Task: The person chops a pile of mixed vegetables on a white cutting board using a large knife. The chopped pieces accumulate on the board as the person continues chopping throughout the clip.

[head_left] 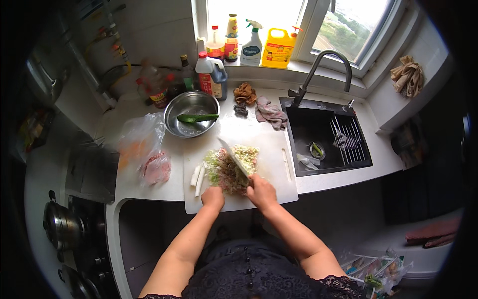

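Note:
My right hand point(261, 193) is wrapped round the handle of a kitchen knife point(234, 158), its blade slanting away to the left over a heap of chopped greens and minced meat point(222, 175). That heap lies on a white cutting board point(275, 184) at the counter's front edge. Curled into a fist, my left hand point(212, 198) rests at the near side of the board, just left of the heap; nothing shows in it. Two white stalk pieces point(197, 178) lie on the board beyond that fist, at its left.
A steel bowl point(172, 112) holding a green cucumber-like vegetable point(197, 118) stands behind the board. Bagged pink meat point(156, 168) lies left. A dark sink point(308, 128) with a tap is at right. Bottles and a blue-and-white jug point(211, 77) line the back; a crumpled cloth point(271, 112) lies beside the sink.

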Demonstrator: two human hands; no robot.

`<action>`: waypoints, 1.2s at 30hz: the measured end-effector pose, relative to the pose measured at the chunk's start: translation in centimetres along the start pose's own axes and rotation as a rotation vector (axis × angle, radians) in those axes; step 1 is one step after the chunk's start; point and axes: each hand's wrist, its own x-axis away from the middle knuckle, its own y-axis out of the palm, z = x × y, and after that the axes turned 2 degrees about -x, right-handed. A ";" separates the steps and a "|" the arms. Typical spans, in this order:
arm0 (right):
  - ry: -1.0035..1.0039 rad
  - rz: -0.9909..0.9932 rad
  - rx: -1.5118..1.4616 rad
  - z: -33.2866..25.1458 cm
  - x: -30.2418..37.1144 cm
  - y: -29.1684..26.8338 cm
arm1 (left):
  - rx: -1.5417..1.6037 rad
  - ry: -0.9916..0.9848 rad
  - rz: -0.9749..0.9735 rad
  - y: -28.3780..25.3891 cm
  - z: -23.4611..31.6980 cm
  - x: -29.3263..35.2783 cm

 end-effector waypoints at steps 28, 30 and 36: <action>0.008 -0.300 0.128 4.3 -3.9 0.7 | 0.017 -0.080 0.057 0.5 0.5 0.2; 0.021 -0.357 0.146 3.1 -4.4 -0.6 | 0.010 -0.074 0.059 0.7 0.2 0.3; 0.047 -0.283 0.120 4.9 -3.9 0.3 | 0.018 -0.102 0.022 0.8 0.6 -0.2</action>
